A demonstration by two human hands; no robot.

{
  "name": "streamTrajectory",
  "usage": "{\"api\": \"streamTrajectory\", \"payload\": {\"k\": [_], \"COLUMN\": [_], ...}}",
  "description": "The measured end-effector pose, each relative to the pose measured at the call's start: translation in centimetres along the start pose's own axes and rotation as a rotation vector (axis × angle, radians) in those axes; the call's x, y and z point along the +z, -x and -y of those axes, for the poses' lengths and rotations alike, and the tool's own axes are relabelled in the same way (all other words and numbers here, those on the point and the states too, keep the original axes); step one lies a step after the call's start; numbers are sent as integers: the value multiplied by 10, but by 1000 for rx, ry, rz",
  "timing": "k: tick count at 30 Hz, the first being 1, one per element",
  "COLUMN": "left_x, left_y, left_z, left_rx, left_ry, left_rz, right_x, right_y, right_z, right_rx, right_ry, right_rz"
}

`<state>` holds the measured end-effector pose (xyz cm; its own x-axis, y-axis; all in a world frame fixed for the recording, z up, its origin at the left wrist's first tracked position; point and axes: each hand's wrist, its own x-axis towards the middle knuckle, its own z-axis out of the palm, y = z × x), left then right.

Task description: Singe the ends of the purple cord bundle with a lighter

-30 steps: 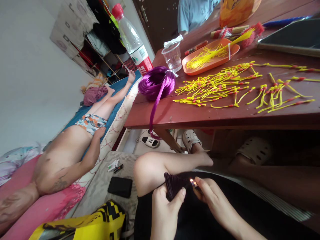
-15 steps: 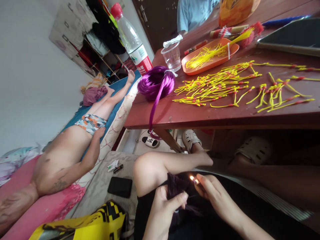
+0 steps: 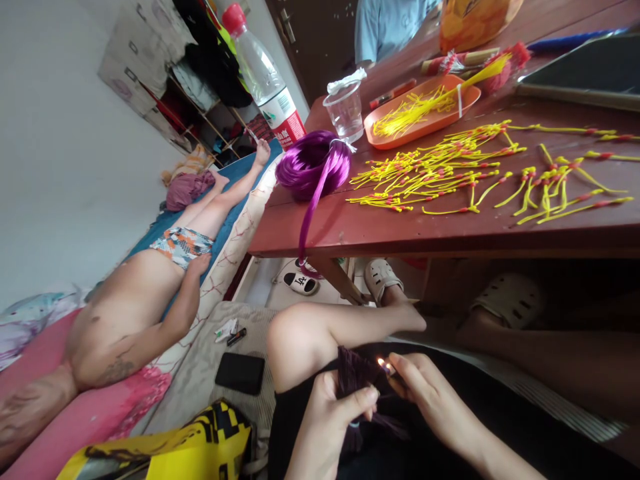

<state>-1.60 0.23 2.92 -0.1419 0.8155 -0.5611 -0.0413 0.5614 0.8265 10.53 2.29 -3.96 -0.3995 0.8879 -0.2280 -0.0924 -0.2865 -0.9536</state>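
Note:
Low in the view, over my lap, my left hand (image 3: 327, 417) pinches a dark purple tassel of threads (image 3: 353, 373), its cut ends fanned upward. My right hand (image 3: 425, 393) is closed on a lighter whose small flame (image 3: 381, 363) burns right at the tassel's edge. The lighter's body is mostly hidden by my fingers. My bare knee (image 3: 295, 340) rises just left of the tassel.
A red-brown table (image 3: 400, 230) carries a purple thread skein (image 3: 313, 160), scattered yellow cords (image 3: 450, 173), an orange tray (image 3: 470, 100), a plastic cup (image 3: 345, 110) and a bottle (image 3: 263, 73). A person lies on the bed (image 3: 150, 293) at left. A black phone (image 3: 240, 373) rests beside my leg.
My left hand has turned the tassel and shifted slightly down; the flame stays at its edge, now a little lower and left than half a second ago.

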Motion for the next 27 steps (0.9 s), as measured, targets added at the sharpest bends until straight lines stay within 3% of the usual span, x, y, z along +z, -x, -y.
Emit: {"api": "streamTrajectory", "payload": {"k": [9, 27], "left_x": [-1, -3], "left_y": [0, -1], "left_z": [2, 3], "left_rx": [17, 95], "left_ry": [-44, -163], "left_rz": [-10, -78], "right_x": [-1, 0], "right_y": [2, 1], "right_z": [-1, -7], "right_rx": [17, 5], "right_ry": [18, 7], "right_rz": [-38, 20]}}
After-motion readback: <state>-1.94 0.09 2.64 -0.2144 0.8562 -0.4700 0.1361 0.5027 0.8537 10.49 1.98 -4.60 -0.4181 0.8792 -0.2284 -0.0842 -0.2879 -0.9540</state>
